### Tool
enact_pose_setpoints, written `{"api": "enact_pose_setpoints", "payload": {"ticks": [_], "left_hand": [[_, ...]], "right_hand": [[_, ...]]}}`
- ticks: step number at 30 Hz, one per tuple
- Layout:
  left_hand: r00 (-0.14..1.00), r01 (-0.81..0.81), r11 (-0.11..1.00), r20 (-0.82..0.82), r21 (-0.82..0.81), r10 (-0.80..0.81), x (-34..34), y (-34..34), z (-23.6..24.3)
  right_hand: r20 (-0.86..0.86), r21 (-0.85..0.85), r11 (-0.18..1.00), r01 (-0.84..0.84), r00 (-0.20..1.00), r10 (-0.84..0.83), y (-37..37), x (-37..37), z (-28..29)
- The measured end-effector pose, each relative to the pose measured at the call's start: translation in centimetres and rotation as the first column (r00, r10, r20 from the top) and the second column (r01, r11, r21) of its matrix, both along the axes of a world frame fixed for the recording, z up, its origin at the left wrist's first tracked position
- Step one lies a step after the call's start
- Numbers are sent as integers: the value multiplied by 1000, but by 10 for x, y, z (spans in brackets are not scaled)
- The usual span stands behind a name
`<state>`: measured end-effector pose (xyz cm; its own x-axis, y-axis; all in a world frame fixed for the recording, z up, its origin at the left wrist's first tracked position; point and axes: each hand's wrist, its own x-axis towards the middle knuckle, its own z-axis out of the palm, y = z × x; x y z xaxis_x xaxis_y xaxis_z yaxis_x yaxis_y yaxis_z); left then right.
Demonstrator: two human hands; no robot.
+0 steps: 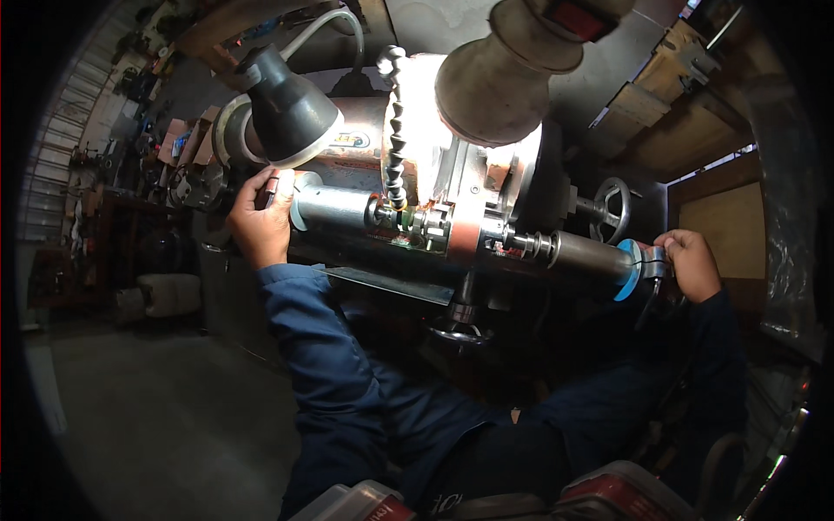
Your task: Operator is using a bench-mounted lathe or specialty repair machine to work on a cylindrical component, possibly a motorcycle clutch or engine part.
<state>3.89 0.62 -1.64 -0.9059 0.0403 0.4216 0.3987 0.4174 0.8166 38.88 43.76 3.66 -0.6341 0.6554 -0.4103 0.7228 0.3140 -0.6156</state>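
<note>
A grinding machine (469, 221) spans the view in front of me, with a silver cylinder (334, 207) on its left and a darker steel cylinder (591, 256) on its right. My left hand (263, 221) is closed at the outer end of the silver cylinder, thumb up, on a small red-brown end piece (274, 184). What its other fingers touch is hidden. At the far right, my right hand (693, 262) is closed round the clamp-like end fitting (651, 262), just outside a blue collar (627, 269). Between the cylinders sits small metal tooling (426, 223).
A black lamp (295, 108) and a wide pale duct (495, 82) hang over the machine. A black segmented coolant hose (396, 130) comes down at the middle. Handwheels stand below the centre (460, 332) and at the right (613, 211). Cluttered shelves (178, 152) line the left.
</note>
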Motion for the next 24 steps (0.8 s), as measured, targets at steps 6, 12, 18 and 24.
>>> {"api": "enact_pose_setpoints", "payload": {"ticks": [6,12,18,24], "left_hand": [[1000,1,1000,-15,31,-1,-6,-3,-9],[1000,13,999,18,39,-13,-6,-3,-8],[1000,-3,1000,-26,-4,3,-6,-2,-7],[999,37,999,-13,-21,-37,-6,-3,-10]], "right_hand": [[-346,296,938,178,936,-68,-33,14,-6],[-679,463,773,434,734,-6,-67,36,-52],[-652,746,344,570,731,201,-84,38,-85],[-665,537,710,456,746,24,-68,35,-52]]}}
